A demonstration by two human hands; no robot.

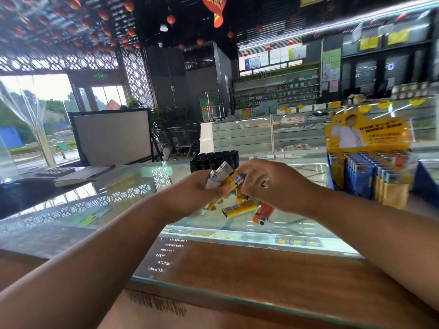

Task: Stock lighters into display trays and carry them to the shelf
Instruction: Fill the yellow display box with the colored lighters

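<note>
On my feed both hands are up over the glass counter (114,200), which reflects the lattice screen and the ceiling, with packets showing dimly in the case beneath it. The left hand (199,193) is curled round a bunch of lighters (224,178), white and yellow ones fanned upward. The right hand (268,184) has its fingers bent over the far end of that bunch and touches it, but with the blur I cannot tell whether it actually grips one. Under the hands a few loose ones lie on the glass, among them a yellow lighter (240,209) on its side and an orange lighter (263,213) just beside it. To my right stands the display tray (370,179), filled with upright rows of blue and yellow lighters under a yellow header card (367,132). Behind the hands sits a block of black lighters (213,160), also upright. The near edge of the counter is a brown wooden ledge (237,264). Far left on the glass I make out a calculator (54,171) next to a closed notebook (83,175). The room is a shop: red lanterns (171,19) hang from a dark ceiling, stocked wall shelves (275,91) and glass showcases (242,136) line the back, shopping carts (180,138) stand near a blank board (111,136), and daylight comes in through the entrance (35,103) on the left.
</note>
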